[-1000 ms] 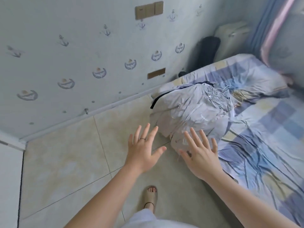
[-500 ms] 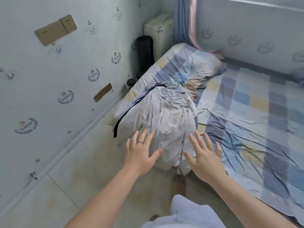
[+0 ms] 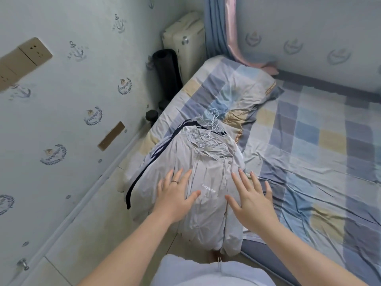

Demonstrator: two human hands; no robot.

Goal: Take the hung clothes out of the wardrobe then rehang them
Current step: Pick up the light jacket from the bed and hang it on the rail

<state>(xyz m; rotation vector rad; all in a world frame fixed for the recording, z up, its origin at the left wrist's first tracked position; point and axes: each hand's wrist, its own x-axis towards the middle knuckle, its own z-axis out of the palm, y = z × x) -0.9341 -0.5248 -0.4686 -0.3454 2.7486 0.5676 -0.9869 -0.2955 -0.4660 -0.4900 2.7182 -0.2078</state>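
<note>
Clothes (image 3: pixel 206 162) on wire hangers (image 3: pixel 213 122) lie in a stack on a bed (image 3: pixel 309 151), along its left edge. A pale grey zip-up jacket is on top, and a dark-trimmed garment shows beneath it on the left side. The hanger hooks are bunched at the far end of the stack, just short of a checked pillow (image 3: pixel 237 96). The hems spill over the bed's near left corner toward the tiled floor (image 3: pixel 86 219).

The left hand (image 3: pixel 175 195), which wears a ring (image 3: pixel 174 182), is spread flat over the left half of the jacket. The right hand (image 3: pixel 251 199) is spread over the right half. The fingers (image 3: pixel 254 180) of both hands are wide and straight and hold nothing. Whether the palms press the cloth cannot be told.

Beyond the bed's far left corner stand a cream suitcase (image 3: pixel 185 38) and a black roll (image 3: pixel 167 69).
</note>
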